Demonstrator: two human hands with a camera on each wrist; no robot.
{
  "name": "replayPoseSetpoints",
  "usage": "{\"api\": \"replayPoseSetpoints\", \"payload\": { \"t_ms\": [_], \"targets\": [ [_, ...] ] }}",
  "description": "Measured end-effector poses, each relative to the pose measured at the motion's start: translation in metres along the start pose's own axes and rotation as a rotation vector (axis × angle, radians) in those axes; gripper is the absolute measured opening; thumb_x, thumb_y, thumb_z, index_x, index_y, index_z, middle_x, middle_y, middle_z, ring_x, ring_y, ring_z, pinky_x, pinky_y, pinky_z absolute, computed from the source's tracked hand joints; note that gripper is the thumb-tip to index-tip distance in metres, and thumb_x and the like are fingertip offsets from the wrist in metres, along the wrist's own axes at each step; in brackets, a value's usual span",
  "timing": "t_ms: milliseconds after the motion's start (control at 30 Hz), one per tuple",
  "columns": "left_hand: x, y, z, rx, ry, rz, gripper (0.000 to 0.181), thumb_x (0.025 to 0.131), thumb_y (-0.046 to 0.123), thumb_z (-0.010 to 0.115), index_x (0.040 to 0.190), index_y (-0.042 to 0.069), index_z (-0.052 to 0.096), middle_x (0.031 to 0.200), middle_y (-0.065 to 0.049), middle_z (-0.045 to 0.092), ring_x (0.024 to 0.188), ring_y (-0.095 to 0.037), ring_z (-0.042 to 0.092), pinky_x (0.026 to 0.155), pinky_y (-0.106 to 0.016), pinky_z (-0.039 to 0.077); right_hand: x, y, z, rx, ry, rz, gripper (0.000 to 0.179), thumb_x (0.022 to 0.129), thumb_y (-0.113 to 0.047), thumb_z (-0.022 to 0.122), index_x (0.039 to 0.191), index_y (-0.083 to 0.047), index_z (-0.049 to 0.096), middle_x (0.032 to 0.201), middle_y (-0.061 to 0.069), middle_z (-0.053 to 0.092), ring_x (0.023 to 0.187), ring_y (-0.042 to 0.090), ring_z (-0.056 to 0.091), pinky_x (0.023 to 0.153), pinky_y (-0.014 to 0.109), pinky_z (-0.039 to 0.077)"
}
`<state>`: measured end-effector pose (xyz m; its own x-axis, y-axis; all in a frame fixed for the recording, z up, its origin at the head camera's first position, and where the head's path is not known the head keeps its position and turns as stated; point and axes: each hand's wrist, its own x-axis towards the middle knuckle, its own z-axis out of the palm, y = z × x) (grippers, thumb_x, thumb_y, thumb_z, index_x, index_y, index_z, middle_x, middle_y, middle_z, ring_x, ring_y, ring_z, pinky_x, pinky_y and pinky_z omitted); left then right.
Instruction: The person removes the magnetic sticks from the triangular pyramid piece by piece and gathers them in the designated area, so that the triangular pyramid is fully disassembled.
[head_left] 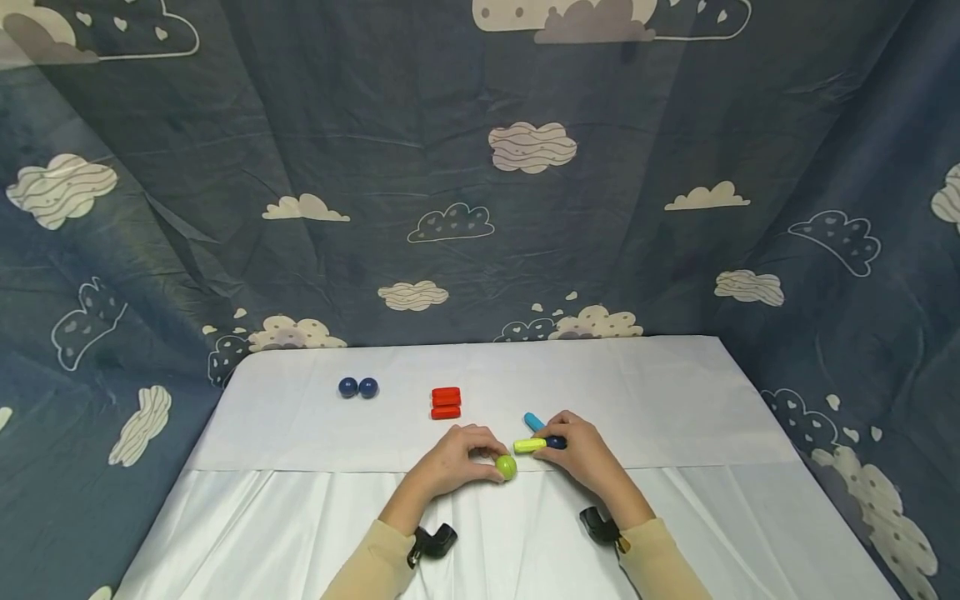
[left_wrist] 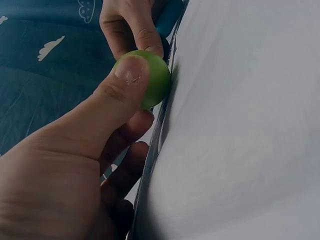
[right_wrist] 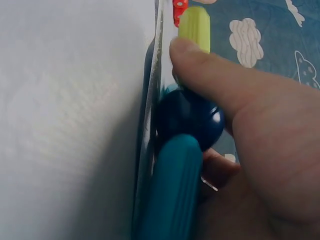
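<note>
Thumb and fingers of my left hand [head_left: 456, 460] pinch a lime-green ball [head_left: 507, 467] low over the white cloth. My right hand [head_left: 587, 454] grips a yellow-green ribbed stick [head_left: 529, 446], its thumb on the stick in the right wrist view. A dark blue ball [right_wrist: 189, 119] sits at that stick's end, beside the right fingers. From the ball a teal ribbed stick [right_wrist: 172, 195] runs toward the right wrist camera. In the head view a blue stick end [head_left: 534, 422] shows beyond the right hand. The green ball and the yellow-green stick's free end are close together.
Two dark blue balls [head_left: 357, 387] lie side by side at the back left of the white-covered table [head_left: 300, 433]. Red ribbed sticks [head_left: 446, 404] lie together near the middle. A dark cloud-patterned curtain [head_left: 360, 250] hangs behind and along both sides.
</note>
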<state>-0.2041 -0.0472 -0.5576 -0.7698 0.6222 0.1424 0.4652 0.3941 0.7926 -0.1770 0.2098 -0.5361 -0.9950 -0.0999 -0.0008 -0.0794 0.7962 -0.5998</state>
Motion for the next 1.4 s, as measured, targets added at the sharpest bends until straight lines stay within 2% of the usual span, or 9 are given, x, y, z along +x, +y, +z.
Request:
{"api": "replayPoseSetpoints", "payload": {
  "t_ms": [167, 400, 600, 800, 933, 1067, 1167, 1267, 1400],
  "targets": [
    [-0.0004, 0.0003, 0.0004, 0.009, 0.003, -0.013, 0.028, 0.088, 0.032, 0.088, 0.115, 0.027, 0.08, 0.104, 0.015, 0.074, 0.093, -0.001, 0.063, 0.088, -0.021, 0.054, 0.0007, -0.0016, -0.0002, -0.011, -0.009, 0.004, 0.016, 0.088, -0.021, 0.088, 0.103, -0.022, 0.083, 0.11, -0.001, 0.066, 0.107, 0.021, 0.064, 0.104, 0.05, 0.056],
    [-0.0001, 0.0004, 0.0011, -0.024, 0.066, -0.065, 0.028, 0.089, 0.029, 0.087, 0.116, 0.024, 0.078, 0.101, 0.012, 0.071, 0.089, -0.002, 0.063, 0.085, -0.021, 0.053, 0.0005, -0.0035, -0.0022, -0.01, -0.038, -0.002, 0.02, 0.088, -0.022, 0.088, 0.106, -0.022, 0.081, 0.116, 0.001, 0.066, 0.115, 0.025, 0.064, 0.109, 0.054, 0.053],
    [0.0001, 0.0006, 0.0016, -0.039, 0.095, -0.095, 0.028, 0.09, 0.031, 0.086, 0.116, 0.027, 0.078, 0.099, 0.014, 0.07, 0.088, -0.003, 0.063, 0.085, -0.022, 0.052, 0.0001, -0.0022, -0.0029, 0.007, -0.057, 0.003, 0.021, 0.087, -0.025, 0.089, 0.106, -0.023, 0.08, 0.117, 0.001, 0.065, 0.116, 0.025, 0.063, 0.11, 0.055, 0.053],
    [-0.0002, 0.002, 0.0014, -0.038, 0.079, -0.107, 0.027, 0.09, 0.034, 0.086, 0.115, 0.028, 0.077, 0.098, 0.014, 0.069, 0.088, -0.002, 0.062, 0.085, -0.023, 0.052, 0.0004, 0.0001, -0.0028, 0.026, -0.057, -0.014, 0.019, 0.087, -0.031, 0.089, 0.103, -0.024, 0.079, 0.116, 0.0, 0.064, 0.112, 0.022, 0.063, 0.107, 0.053, 0.054],
    [0.0002, 0.0011, 0.0007, -0.015, 0.052, -0.076, 0.026, 0.091, 0.033, 0.085, 0.116, 0.028, 0.078, 0.101, 0.015, 0.071, 0.09, -0.002, 0.061, 0.086, -0.023, 0.052, 0.0008, 0.0011, -0.0024, 0.034, -0.045, -0.026, 0.016, 0.088, -0.028, 0.088, 0.1, -0.024, 0.079, 0.115, 0.0, 0.065, 0.111, 0.023, 0.063, 0.106, 0.053, 0.055],
    [-0.0004, 0.0014, -0.0009, 0.045, 0.006, -0.051, 0.028, 0.09, 0.038, 0.086, 0.116, 0.031, 0.079, 0.108, 0.018, 0.073, 0.097, 0.0, 0.06, 0.098, -0.028, 0.048, 0.0016, 0.001, -0.0022, 0.012, -0.031, -0.005, 0.015, 0.088, -0.028, 0.088, 0.099, -0.024, 0.079, 0.116, 0.001, 0.065, 0.113, 0.025, 0.065, 0.108, 0.053, 0.054],
    [-0.0008, 0.0021, -0.0012, 0.069, -0.008, -0.05, 0.029, 0.089, 0.04, 0.086, 0.117, 0.033, 0.079, 0.11, 0.02, 0.074, 0.1, 0.001, 0.058, 0.1, -0.03, 0.046, 0.002, 0.001, -0.0023, -0.004, -0.026, 0.008, 0.015, 0.088, -0.029, 0.088, 0.099, -0.023, 0.079, 0.117, 0.001, 0.065, 0.114, 0.025, 0.065, 0.108, 0.054, 0.054],
    [-0.0006, 0.002, -0.0014, 0.033, -0.002, -0.032, 0.029, 0.089, 0.037, 0.086, 0.116, 0.031, 0.079, 0.108, 0.017, 0.074, 0.098, -0.002, 0.06, 0.094, -0.026, 0.05, 0.0018, 0.001, -0.0022, -0.003, -0.026, 0.003, 0.016, 0.088, -0.029, 0.088, 0.099, -0.023, 0.079, 0.117, 0.001, 0.065, 0.114, 0.025, 0.065, 0.108, 0.054, 0.054],
    [-0.0029, 0.0022, -0.0051, -0.078, 0.021, -0.057, 0.027, 0.09, 0.033, 0.086, 0.116, 0.03, 0.079, 0.105, 0.013, 0.074, 0.096, -0.006, 0.063, 0.091, -0.024, 0.052, 0.0013, 0.0012, -0.001, 0.002, -0.02, -0.004, 0.016, 0.087, -0.028, 0.089, 0.099, -0.023, 0.079, 0.116, 0.001, 0.065, 0.113, 0.025, 0.065, 0.108, 0.054, 0.054]
  ]
}}
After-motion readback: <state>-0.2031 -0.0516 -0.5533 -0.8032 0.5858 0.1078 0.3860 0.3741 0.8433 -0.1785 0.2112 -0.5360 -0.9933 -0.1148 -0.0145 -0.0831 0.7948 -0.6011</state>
